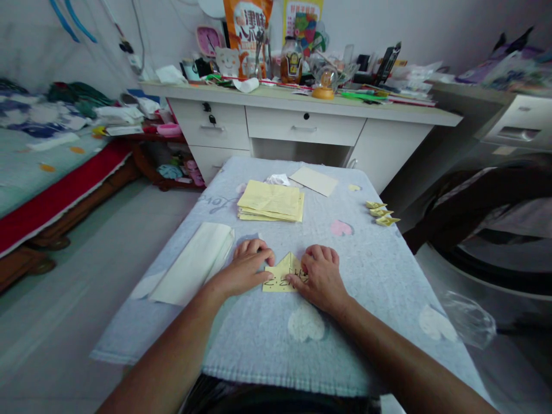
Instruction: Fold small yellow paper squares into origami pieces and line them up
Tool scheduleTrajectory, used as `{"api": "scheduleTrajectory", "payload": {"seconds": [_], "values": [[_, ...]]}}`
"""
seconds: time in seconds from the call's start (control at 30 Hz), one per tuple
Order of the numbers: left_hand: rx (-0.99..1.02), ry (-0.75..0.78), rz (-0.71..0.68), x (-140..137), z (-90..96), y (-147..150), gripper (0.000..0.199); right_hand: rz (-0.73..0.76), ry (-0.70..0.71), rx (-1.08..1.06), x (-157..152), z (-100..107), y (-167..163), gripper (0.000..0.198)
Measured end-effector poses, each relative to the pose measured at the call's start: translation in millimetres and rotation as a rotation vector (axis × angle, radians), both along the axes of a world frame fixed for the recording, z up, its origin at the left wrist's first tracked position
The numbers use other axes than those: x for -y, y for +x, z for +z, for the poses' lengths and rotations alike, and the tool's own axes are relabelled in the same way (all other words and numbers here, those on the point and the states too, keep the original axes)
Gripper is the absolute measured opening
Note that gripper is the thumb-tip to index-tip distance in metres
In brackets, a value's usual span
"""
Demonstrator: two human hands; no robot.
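Note:
A folded sheet of yellow paper [280, 284] with dark handwriting lies flat on the cloth-covered table, its upper edge rising to a point. My left hand [246, 269] holds the paper's left end, thumb on top and fingers curled. At the other end my right hand [322, 277] presses its thumb onto the paper, with its bent fingers around the right edge. Beyond them sits a stack of yellow paper sheets [271, 198]. Three small folded yellow paper shapes [382, 213] stand in a row near the table's right edge.
Left of my hands lies a folded white sheet [194, 264]. A cream card [314, 180] and crumpled white tissue [278, 180] rest behind the stack. A cluttered white desk [304, 127] stands past the table, a bed [56, 178] to the left, a clear plastic bag [470, 322] at right.

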State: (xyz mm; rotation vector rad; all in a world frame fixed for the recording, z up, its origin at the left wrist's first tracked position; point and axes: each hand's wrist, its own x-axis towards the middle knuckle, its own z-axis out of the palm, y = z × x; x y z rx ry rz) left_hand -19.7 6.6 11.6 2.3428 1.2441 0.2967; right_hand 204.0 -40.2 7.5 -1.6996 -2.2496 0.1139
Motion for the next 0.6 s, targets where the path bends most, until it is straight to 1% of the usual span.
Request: {"api": "scheduleTrajectory", "payload": {"seconds": [0.1, 0.17, 0.23, 0.27, 0.33, 0.4, 0.43, 0.5, 0.6], "values": [[0.017, -0.044, -0.02, -6, 1.7, -4, 0.017, -0.005, -0.003, -0.007, 0, -1, 0, 0.044], [0.04, -0.067, -0.02, -8, 2.7, -4, 0.013, -0.006, 0.0, -0.013, -1, -1, 0, 0.045], [0.067, -0.053, 0.022, -7, 1.8, 0, 0.012, -0.007, 0.004, -0.017, -1, -2, 0, 0.045], [0.077, -0.02, 0.05, -6, 0.3, 3, 0.013, -0.007, 0.005, -0.018, 0, -2, 0, 0.045], [0.082, 0.065, 0.071, -2, -4.1, 12, 0.024, -0.006, 0.005, -0.017, 0, -2, 0, 0.044], [0.065, 0.115, 0.068, 2, -9.1, 19, 0.039, -0.012, 0.003, -0.014, 0, -2, -1, 0.043], [0.053, 0.13, 0.078, 3, -11.3, 22, 0.042, -0.017, 0.001, -0.012, 0, -2, -1, 0.042], [0.036, 0.142, 0.08, 4, -14.2, 24, 0.044, -0.025, -0.007, -0.01, 0, -2, -2, 0.041], [0.034, 0.133, 0.058, 2, -15.3, 21, 0.041, -0.038, -0.025, -0.018, 0, -3, -1, 0.038]]}}
